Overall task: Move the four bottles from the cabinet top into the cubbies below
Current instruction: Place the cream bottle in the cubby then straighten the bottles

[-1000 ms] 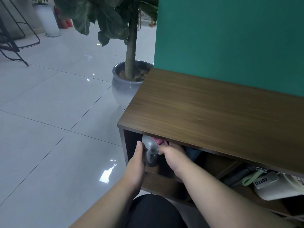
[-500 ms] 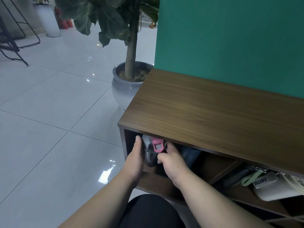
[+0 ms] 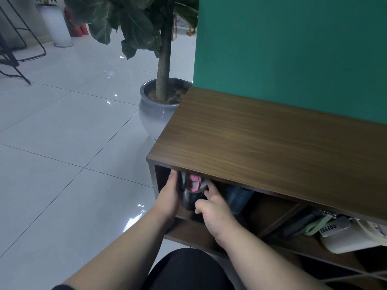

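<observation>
A dark bottle with a pink lid (image 3: 191,190) stands in the leftmost cubby of the wooden cabinet (image 3: 261,143), just under the front edge of the top. My left hand (image 3: 168,197) is wrapped around its left side. My right hand (image 3: 211,206) touches its right side with thumb and fingers. A dark blue bottle (image 3: 237,197) stands right of it in the same cubby. In the cubby to the right lie a black bottle (image 3: 301,223) with a green strap and a white bottle (image 3: 347,235) marked COFFEE. The cabinet top is bare.
A potted tree in a grey pot (image 3: 157,109) stands on the tiled floor against the cabinet's left end. A teal wall (image 3: 293,49) rises behind the cabinet. Black chair legs (image 3: 12,59) are at the far left. My dark-clothed knee (image 3: 188,271) is below the cubbies.
The pink-lidded bottle has been pushed further into the left cubby and stood more upright. Both hands have followed it in, the right hand shifting down to its side.
</observation>
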`<action>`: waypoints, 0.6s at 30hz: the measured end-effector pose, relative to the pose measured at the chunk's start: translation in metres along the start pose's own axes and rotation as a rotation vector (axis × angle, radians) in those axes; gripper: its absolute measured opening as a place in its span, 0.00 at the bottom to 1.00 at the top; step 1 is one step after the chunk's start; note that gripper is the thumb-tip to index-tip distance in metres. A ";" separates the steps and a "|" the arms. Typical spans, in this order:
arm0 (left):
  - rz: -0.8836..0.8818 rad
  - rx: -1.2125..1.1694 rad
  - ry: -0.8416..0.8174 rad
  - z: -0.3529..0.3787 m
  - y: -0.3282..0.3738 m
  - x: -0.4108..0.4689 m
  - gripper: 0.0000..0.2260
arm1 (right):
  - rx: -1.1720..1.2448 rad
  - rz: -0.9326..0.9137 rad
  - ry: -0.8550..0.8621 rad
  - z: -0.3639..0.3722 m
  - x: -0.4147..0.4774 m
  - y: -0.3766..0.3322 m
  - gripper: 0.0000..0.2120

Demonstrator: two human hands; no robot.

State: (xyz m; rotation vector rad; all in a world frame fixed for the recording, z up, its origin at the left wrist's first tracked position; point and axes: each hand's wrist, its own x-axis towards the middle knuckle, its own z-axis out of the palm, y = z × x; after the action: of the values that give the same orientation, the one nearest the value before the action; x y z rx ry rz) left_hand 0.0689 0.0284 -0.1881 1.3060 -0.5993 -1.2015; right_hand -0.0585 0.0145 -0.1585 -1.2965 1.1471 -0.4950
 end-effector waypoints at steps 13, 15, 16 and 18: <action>0.023 0.026 -0.018 -0.001 0.001 0.003 0.20 | -0.038 -0.015 -0.015 0.007 0.006 0.007 0.45; 0.013 0.016 -0.008 -0.002 0.000 0.005 0.20 | -0.070 -0.003 -0.011 0.009 0.008 0.010 0.50; 0.011 0.016 -0.005 -0.002 0.000 0.005 0.20 | -0.069 -0.003 -0.008 0.010 0.007 0.009 0.50; 0.015 0.013 -0.007 -0.002 -0.002 0.005 0.20 | -0.057 -0.007 -0.005 0.010 0.007 0.008 0.50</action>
State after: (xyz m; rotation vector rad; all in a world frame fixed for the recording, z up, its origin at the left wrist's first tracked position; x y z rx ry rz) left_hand 0.0722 0.0247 -0.1918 1.3070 -0.6217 -1.1920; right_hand -0.0493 0.0158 -0.1702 -1.3503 1.1599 -0.4675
